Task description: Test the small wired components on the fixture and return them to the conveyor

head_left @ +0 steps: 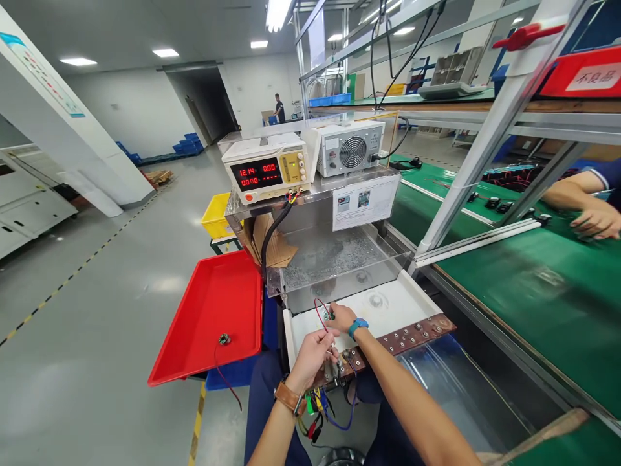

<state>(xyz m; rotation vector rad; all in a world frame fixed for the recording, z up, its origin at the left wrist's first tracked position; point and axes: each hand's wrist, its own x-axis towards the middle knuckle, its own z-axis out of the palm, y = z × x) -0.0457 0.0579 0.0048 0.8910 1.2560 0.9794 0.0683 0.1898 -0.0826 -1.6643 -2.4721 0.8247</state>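
Observation:
Over the white tray point(407, 299), my right hand point(343, 318) pinches a small green circuit board point(328, 316) between its fingertips. A thin red wire point(316, 305) arches up from the board and curves back down to my left hand point(313, 356), whose thumb and fingers are closed on it. Just under my hands runs a brown terminal strip point(405, 338) dotted with metal studs. Clips and a blue cable point(353, 414) hang from its near side. My fingers partly cover the board.
A red tray point(208, 298) to the left holds another small board point(224, 339) with a red wire trailing over its edge. A power supply point(266, 169) with red digits stands on the metal shelf beside a grey unit point(352, 149). At right, a co-worker's hand point(598, 219) rests over the green bench point(533, 278).

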